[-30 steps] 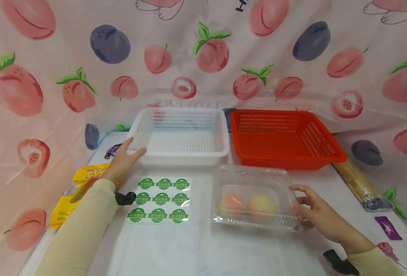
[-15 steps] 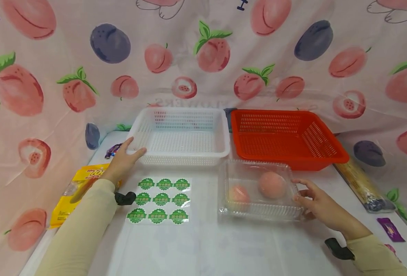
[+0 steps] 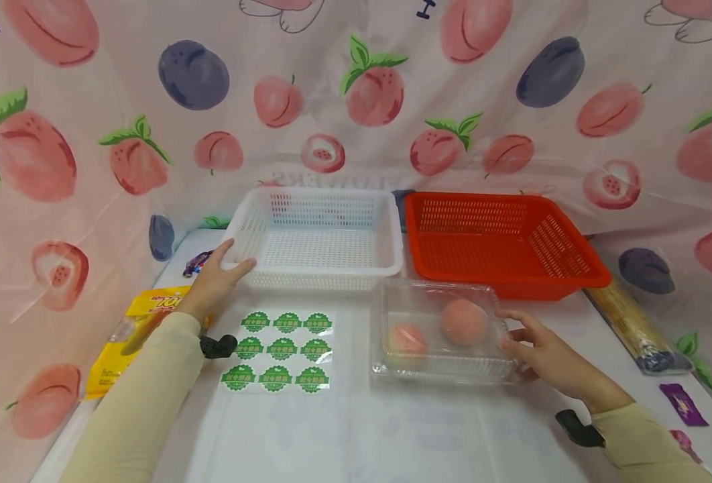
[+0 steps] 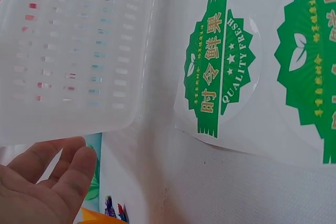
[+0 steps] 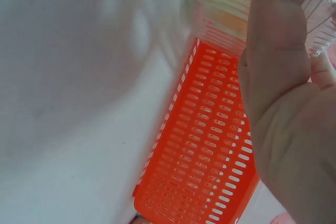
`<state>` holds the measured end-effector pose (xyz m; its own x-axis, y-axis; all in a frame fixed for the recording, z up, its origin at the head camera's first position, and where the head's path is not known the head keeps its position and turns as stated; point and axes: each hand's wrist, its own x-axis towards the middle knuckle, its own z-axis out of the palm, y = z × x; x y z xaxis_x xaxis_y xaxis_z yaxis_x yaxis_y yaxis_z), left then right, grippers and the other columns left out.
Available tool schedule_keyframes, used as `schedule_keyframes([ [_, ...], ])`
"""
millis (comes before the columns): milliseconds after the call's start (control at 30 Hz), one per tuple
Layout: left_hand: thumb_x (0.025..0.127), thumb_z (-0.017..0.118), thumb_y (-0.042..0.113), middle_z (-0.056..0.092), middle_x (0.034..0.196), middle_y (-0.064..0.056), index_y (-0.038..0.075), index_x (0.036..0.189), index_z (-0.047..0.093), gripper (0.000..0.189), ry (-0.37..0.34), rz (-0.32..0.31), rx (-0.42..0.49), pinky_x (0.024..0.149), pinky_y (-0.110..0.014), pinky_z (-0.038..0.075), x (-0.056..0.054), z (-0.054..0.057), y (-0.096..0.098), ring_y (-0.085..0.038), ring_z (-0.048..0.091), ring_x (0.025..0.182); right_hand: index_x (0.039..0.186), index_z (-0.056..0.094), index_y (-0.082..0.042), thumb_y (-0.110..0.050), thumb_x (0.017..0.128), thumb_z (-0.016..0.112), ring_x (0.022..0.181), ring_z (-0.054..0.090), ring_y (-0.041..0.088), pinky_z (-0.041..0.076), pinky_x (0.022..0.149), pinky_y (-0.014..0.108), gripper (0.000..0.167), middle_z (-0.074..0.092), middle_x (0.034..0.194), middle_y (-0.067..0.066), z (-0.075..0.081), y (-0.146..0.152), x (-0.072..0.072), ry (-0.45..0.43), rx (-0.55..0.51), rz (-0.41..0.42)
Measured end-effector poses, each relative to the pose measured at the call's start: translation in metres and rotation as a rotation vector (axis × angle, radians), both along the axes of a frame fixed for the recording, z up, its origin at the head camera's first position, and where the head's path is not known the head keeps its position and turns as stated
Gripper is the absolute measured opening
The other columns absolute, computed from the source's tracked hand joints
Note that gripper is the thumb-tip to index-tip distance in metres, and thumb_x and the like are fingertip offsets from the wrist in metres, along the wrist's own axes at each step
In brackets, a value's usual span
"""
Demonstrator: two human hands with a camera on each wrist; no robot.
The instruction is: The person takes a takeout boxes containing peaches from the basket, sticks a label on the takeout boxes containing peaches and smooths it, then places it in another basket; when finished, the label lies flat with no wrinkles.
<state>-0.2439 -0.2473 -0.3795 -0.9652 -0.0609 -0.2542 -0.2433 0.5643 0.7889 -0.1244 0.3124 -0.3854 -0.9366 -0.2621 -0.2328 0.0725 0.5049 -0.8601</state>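
My right hand [image 3: 552, 362] grips the right end of a clear plastic clamshell box [image 3: 431, 292], thumb and fingers on either side of its edge. Through the lid show two round pinkish fruits, one smaller fruit [image 3: 408, 341] at the left and one larger fruit [image 3: 464, 322] at the right. In the right wrist view the thumb [image 5: 278, 40] lies along the box's side. My left hand [image 3: 216, 282] is at the front left corner of a white perforated basket [image 3: 326, 270], with thumb and index finger spread. The left wrist view has its fingers [image 4: 79, 169] loosely bent beside the basket's corner.
A red perforated basket [image 3: 513, 285] stands behind the box. A sheet of green round stickers [image 3: 281, 349] lies front left of it. A yellow packet [image 3: 114, 349] is under the left forearm. At the right are a long clear-wrapped pack [image 3: 636, 325] and a purple wrapper [image 3: 684, 404].
The right hand has shifted the box slightly away, first rightward, then back left. The fruits inside have rolled, the right one farther back. The left hand stays in place.
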Motion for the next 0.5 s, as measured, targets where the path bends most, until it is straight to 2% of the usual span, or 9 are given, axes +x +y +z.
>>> schedule_keyframes([
  [233,0.078,0.054,0.083,-0.005,0.167,-0.011,0.041,0.16,-0.004,0.109,0.01,-0.005,-0.025,0.101,-0.082,0.013,0.0027,0.0013,-0.001,-0.051,0.005,0.147,0.156,0.025,-0.014,-0.027,0.101,0.061,0.1,0.055,0.033,0.058,0.071,0.044,0.068,0.045,0.131,0.027,0.0023,-0.0018,-0.002,-0.02,0.018,0.013],
  [500,0.078,0.055,0.083,-0.003,0.167,-0.013,0.04,0.16,-0.004,0.11,0.008,-0.013,-0.019,0.101,-0.082,0.013,-0.0009,0.0004,-0.0009,-0.052,0.006,0.147,0.156,0.028,-0.018,-0.032,0.1,0.061,0.108,0.053,0.036,0.058,0.074,0.043,0.066,0.043,0.138,0.027,0.0051,-0.0007,-0.0013,-0.028,0.04,-0.018],
])
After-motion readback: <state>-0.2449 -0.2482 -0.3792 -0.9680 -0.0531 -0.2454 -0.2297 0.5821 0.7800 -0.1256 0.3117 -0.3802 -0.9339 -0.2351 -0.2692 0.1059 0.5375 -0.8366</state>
